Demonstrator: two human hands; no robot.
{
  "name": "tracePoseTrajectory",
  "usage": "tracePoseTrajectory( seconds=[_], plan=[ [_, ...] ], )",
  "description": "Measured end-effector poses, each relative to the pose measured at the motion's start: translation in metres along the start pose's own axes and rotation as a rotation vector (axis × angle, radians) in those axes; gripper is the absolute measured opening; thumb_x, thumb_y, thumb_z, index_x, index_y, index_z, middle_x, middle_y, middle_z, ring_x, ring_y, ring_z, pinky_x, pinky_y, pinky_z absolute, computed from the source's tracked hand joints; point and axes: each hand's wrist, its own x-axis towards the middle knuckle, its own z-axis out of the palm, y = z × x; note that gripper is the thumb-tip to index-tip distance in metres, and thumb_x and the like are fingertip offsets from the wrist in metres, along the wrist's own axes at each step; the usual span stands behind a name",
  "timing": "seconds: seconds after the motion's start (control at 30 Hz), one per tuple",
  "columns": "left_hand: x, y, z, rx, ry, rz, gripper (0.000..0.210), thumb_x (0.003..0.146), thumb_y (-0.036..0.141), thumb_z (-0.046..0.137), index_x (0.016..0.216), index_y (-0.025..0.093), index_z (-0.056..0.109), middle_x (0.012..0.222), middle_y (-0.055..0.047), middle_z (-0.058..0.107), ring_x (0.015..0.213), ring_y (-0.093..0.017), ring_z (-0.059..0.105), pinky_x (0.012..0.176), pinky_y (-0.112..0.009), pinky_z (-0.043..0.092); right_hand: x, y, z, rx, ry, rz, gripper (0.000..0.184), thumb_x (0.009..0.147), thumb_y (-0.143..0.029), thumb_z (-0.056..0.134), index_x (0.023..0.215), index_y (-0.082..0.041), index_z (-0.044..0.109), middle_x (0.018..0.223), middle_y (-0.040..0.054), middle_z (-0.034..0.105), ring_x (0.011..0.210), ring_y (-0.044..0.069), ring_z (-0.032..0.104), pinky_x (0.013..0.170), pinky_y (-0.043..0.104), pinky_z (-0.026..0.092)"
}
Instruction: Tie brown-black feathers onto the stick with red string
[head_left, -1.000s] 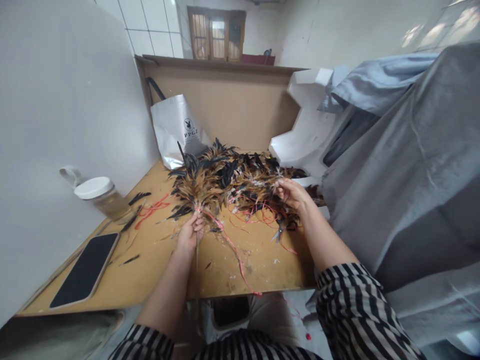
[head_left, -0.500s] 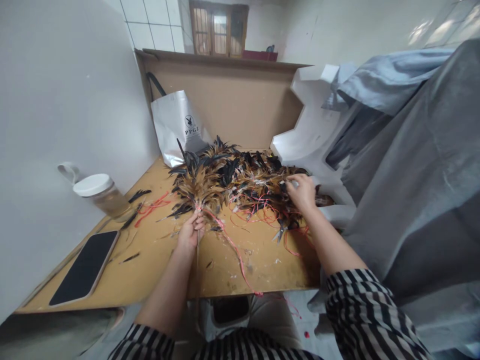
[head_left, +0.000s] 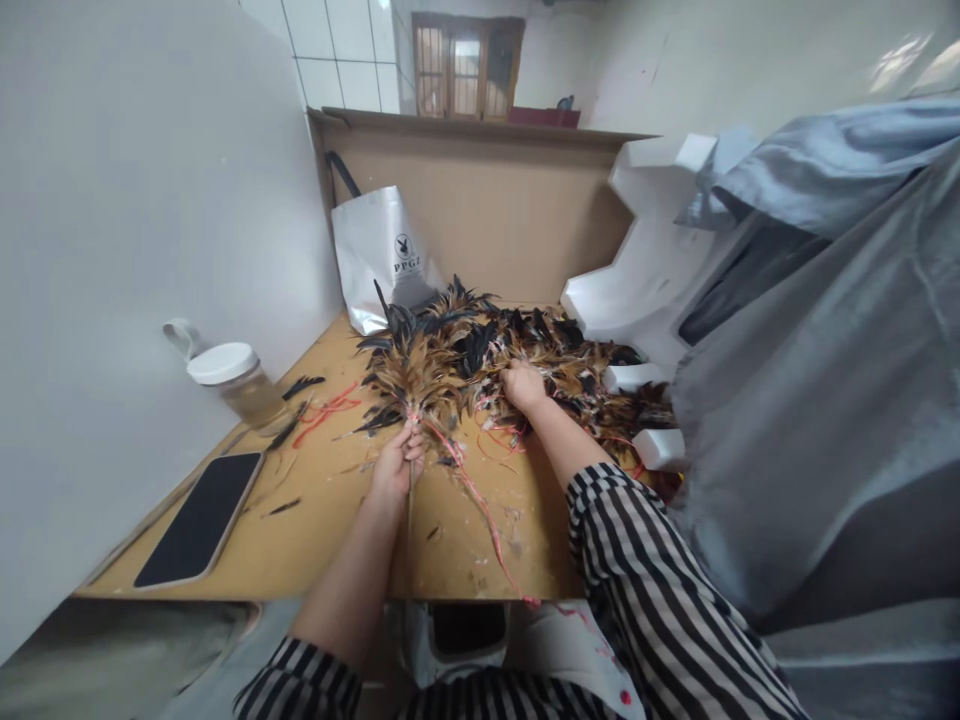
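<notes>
Gripping the feather bundle point(head_left: 420, 375) at its tied base, the left hand point(head_left: 396, 462) has its fingers closed around it. The right hand point(head_left: 523, 386) rests on the feather pile point(head_left: 555, 360), fingers curled into it; whether they grasp anything cannot be told. Loose red string point(head_left: 480, 505) could snag and drag feathers off the counter point(head_left: 322, 540).

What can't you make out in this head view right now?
- Right hand fingertips: buried in the feather pile.
- Left hand grip on the stick: fingers curl away.
- Bag contents: wall hides them.
- Table right part: grey cloth covers it.

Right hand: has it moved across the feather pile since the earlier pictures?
Yes. The right hand has shifted left over the feather pile, away from the white foam block and closer to the left hand.
</notes>
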Motion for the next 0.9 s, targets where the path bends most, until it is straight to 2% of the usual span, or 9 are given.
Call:
tracePoseTrajectory(
  seconds=[0.1, 0.2, 0.33, 0.4, 0.5, 0.6, 0.67, 0.8, 0.9],
  plan=[
    [0.001, 0.0, -0.001, -0.01, -0.002, -0.004, 0.017, 0.089, 0.005, 0.035, 0.088, 0.012, 0.05, 0.066, 0.001, 0.045, 0.043, -0.001, 0.039, 0.03, -0.007, 0.024, 0.003, 0.011, -0.009, 0.274, 0.143, 0.125, 0.02, 0.08, -0.028, 0.054, 0.086, -0.018, 0.071, 0.098, 0.0111, 0.062, 0.09, 0.021, 0.057, 0.078, 0.03, 0.042],
    [0.0, 0.0, 0.0, -0.019, -0.006, -0.001, 0.018, 0.09, 0.006, 0.034, 0.089, 0.013, 0.05, 0.066, 0.002, 0.044, 0.043, -0.001, 0.038, 0.03, -0.006, 0.024, 0.001, 0.023, -0.026, 0.812, 0.25, 0.286, 0.023, 0.074, -0.037, 0.059, 0.075, -0.016, 0.069, 0.074, 0.0041, 0.063, 0.069, 0.016, 0.057, 0.065, 0.027, 0.044],
    [-0.002, 0.0, 0.003, -0.024, 0.009, -0.004, 0.019, 0.09, 0.007, 0.033, 0.084, 0.013, 0.049, 0.066, 0.001, 0.043, 0.043, -0.001, 0.037, 0.031, -0.006, 0.024, -0.016, 0.037, -0.048, 1.55, 0.086, 0.392, 0.025, 0.067, -0.038, 0.068, 0.071, -0.014, 0.064, 0.055, -0.001, 0.056, 0.048, 0.008, 0.047, 0.046, 0.02, 0.037],
    [-0.004, 0.0, 0.004, -0.02, 0.016, -0.007, 0.018, 0.09, 0.007, 0.033, 0.082, 0.013, 0.049, 0.066, 0.001, 0.043, 0.043, -0.001, 0.037, 0.031, -0.006, 0.024, -0.028, 0.042, -0.056, 1.746, -0.002, 0.4, 0.02, 0.065, -0.032, 0.071, 0.072, -0.014, 0.063, 0.058, -0.0006, 0.058, 0.048, 0.007, 0.047, 0.044, 0.018, 0.037],
    [-0.005, 0.0, 0.006, -0.01, 0.013, -0.002, 0.017, 0.089, 0.006, 0.035, 0.082, 0.013, 0.049, 0.067, 0.001, 0.043, 0.043, -0.001, 0.037, 0.031, -0.006, 0.024, -0.04, 0.045, -0.061, 1.869, -0.031, 0.476, 0.014, 0.066, -0.022, 0.069, 0.074, -0.016, 0.059, 0.061, -0.0011, 0.06, 0.048, 0.006, 0.049, 0.044, 0.015, 0.039],
    [-0.005, 0.0, 0.006, -0.004, 0.007, 0.005, 0.017, 0.089, 0.005, 0.034, 0.082, 0.013, 0.049, 0.066, 0.001, 0.043, 0.043, -0.001, 0.037, 0.031, -0.006, 0.024, -0.043, 0.042, -0.055, 1.865, -0.054, 0.548, 0.015, 0.063, -0.018, 0.067, 0.075, -0.017, 0.058, 0.06, -0.0031, 0.059, 0.043, 0.005, 0.044, 0.04, 0.015, 0.034],
    [-0.005, 0.0, 0.006, -0.004, 0.007, 0.006, 0.018, 0.09, 0.006, 0.034, 0.082, 0.012, 0.049, 0.066, 0.001, 0.043, 0.042, -0.001, 0.037, 0.031, -0.006, 0.024, -0.043, 0.037, -0.046, 1.733, -0.071, 0.546, 0.015, 0.062, -0.021, 0.066, 0.074, -0.017, 0.059, 0.058, -0.0037, 0.058, 0.043, 0.006, 0.043, 0.04, 0.017, 0.033],
    [-0.004, 0.0, 0.005, 0.007, 0.008, 0.012, 0.018, 0.09, 0.005, 0.034, 0.084, 0.013, 0.049, 0.065, 0.002, 0.043, 0.041, -0.001, 0.036, 0.03, -0.006, 0.023, -0.042, 0.026, -0.028, 1.144, -0.118, 0.328, 0.012, 0.062, -0.026, 0.065, 0.061, -0.015, 0.059, 0.056, -0.0025, 0.058, 0.053, 0.009, 0.05, 0.054, 0.021, 0.04],
    [-0.003, 0.0, 0.003, 0.018, -0.002, 0.017, 0.017, 0.089, 0.005, 0.035, 0.085, 0.013, 0.05, 0.065, 0.002, 0.043, 0.041, -0.001, 0.037, 0.03, -0.006, 0.023, -0.044, 0.017, -0.022, 0.667, -0.177, 0.112, 0.009, 0.063, -0.022, 0.062, 0.07, -0.016, 0.065, 0.066, -0.0003, 0.064, 0.062, 0.012, 0.055, 0.061, 0.022, 0.04]
  ],
)
